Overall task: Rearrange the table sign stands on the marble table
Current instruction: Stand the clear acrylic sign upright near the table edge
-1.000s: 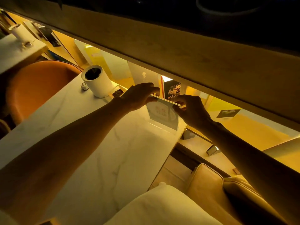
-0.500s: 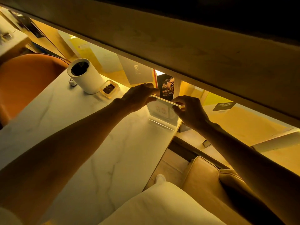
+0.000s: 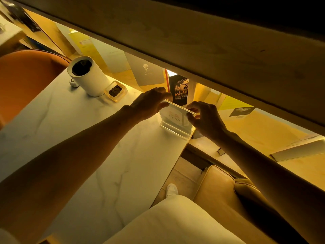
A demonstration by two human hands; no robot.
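Observation:
A clear acrylic table sign stand [image 3: 173,120] with a printed card inside stands upright at the far right corner of the white marble table [image 3: 91,152], its base close to the table's edge. My left hand [image 3: 151,104] pinches the left end of the stand's top edge. My right hand [image 3: 204,117] pinches the right end of that same edge. Both forearms reach across the table toward it.
A white cylindrical container [image 3: 88,75] and a small clear dish with dark contents [image 3: 116,91] sit at the table's far side. Books lean on a lit shelf [image 3: 179,90] behind. A wooden beam [image 3: 211,50] overhangs. An orange chair [image 3: 22,80] is left, a tan cushioned seat [image 3: 221,187] right.
The view has shifted, so the container and dish sit further toward the right of the frame. The stand now stands nearer the table's far right corner, both hands still on its top edge.

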